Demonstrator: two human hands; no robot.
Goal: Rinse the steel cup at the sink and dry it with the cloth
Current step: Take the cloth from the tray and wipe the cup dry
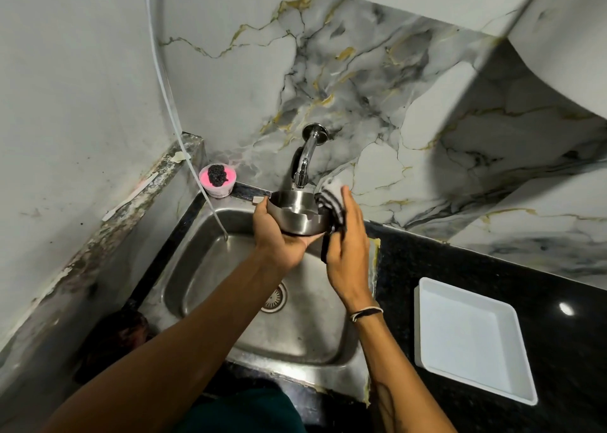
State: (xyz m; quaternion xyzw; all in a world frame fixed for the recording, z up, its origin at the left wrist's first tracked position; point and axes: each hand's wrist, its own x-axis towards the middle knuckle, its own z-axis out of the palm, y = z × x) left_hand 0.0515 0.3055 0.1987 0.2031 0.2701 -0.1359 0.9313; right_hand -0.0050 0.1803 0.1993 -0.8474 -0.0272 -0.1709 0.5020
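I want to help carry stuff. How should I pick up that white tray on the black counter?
Probably by the white tray rim, from above: it lies flat and shallow, its raised rim is bare all round, and its near edge is closest to you.

1. The chrome wall tap [307, 156] hangs just above the round steel cup [297, 214], closing the way in from overhead.
2. The thin white hose [184, 137] drops along the rectangular steel sink's [203, 268] left side.
3. The basin below the forearms looks open, apparently.
4. The shallow white square tray [469, 337] occupies the black granite counter [542, 278].
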